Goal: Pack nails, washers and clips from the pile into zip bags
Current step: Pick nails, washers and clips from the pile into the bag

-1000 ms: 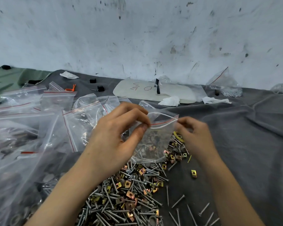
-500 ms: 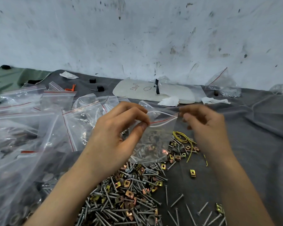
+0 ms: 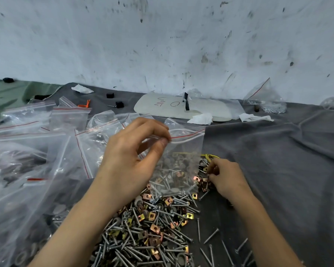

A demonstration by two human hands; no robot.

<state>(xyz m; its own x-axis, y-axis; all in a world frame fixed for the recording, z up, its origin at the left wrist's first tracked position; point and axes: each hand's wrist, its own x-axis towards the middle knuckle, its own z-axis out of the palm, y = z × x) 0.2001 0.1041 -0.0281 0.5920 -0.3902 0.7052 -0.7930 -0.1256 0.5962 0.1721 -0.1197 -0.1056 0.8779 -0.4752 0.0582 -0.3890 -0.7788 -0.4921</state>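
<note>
I see grey cloth (image 3: 278,160) w/ hardware pile (image 3: 152,228) front-centre, stray nails (image 3: 211,236) just right, zip bags (image 3: 37,151) heaped left, white board (image 3: 181,107) + tissue scraps (image 3: 201,118) at back.

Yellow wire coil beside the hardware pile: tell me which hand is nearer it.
Right. The right hand sits just below the yellow wire coil, almost touching it; the left hand is farther left, pinching the clear plastic zip bag.

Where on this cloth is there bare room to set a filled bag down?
Bare grey cloth lies right of the right hand, from the scattered nails up to the white tissue. Crowded: the hardware pile in front, the heap of zip bags at left.
</note>
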